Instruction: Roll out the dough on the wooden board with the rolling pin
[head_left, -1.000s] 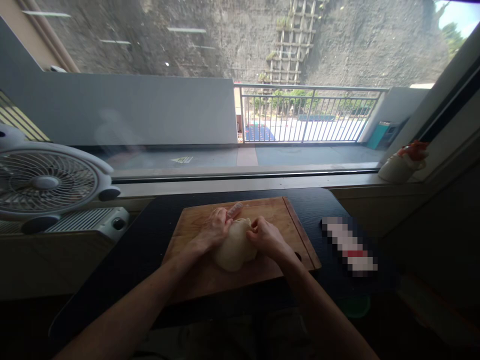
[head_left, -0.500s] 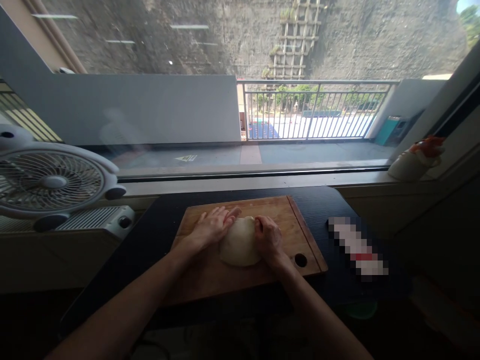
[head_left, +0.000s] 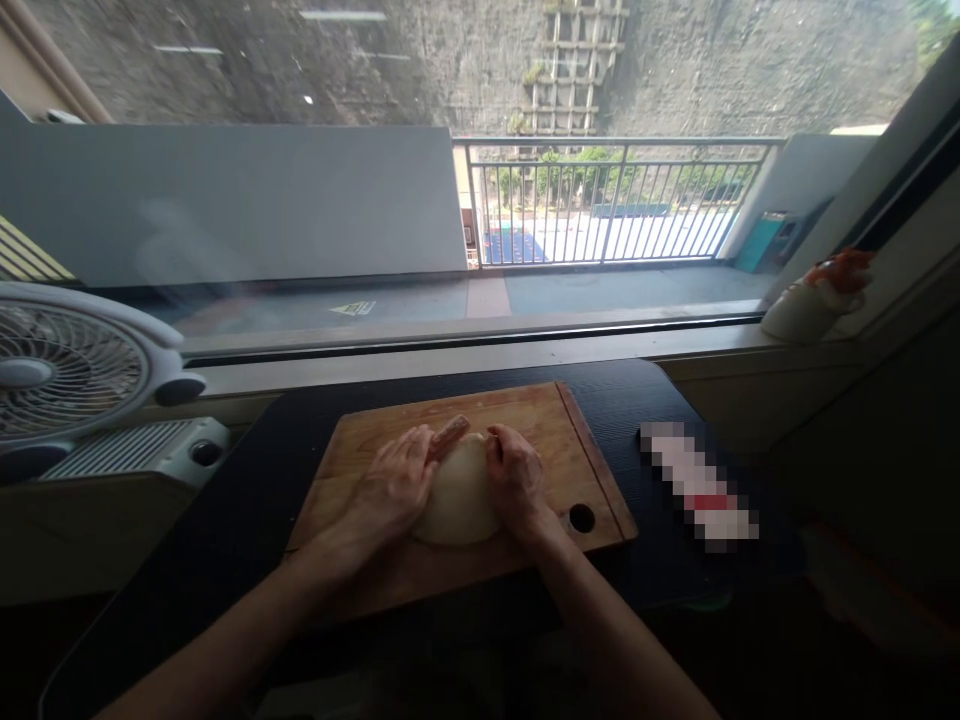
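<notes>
A round, flattened sheet of pale dough (head_left: 459,500) lies on a wooden cutting board (head_left: 600,490). My left hand (head_left: 396,475) covers the dough's left side, its fingers laid over a short wooden rolling pin (head_left: 452,432). Only the pin's far end shows past the fingertips; the rest is hidden under the hand. On the opposite side, my right hand (head_left: 516,475) is closed, with curled fingers pinching the dough's upper right edge.
The board rests on a dark table (head_left: 630,400) below a window. Right of it lies a blurred-out flat item (head_left: 697,485). A white fan (head_left: 67,370) stands at the left, and a white figurine (head_left: 814,300) sits on the sill.
The view has swung a little to the right, so everything sits further left. My left hand has drawn slightly back toward me, its fingers closer together, and more of the rolling pin shows.
</notes>
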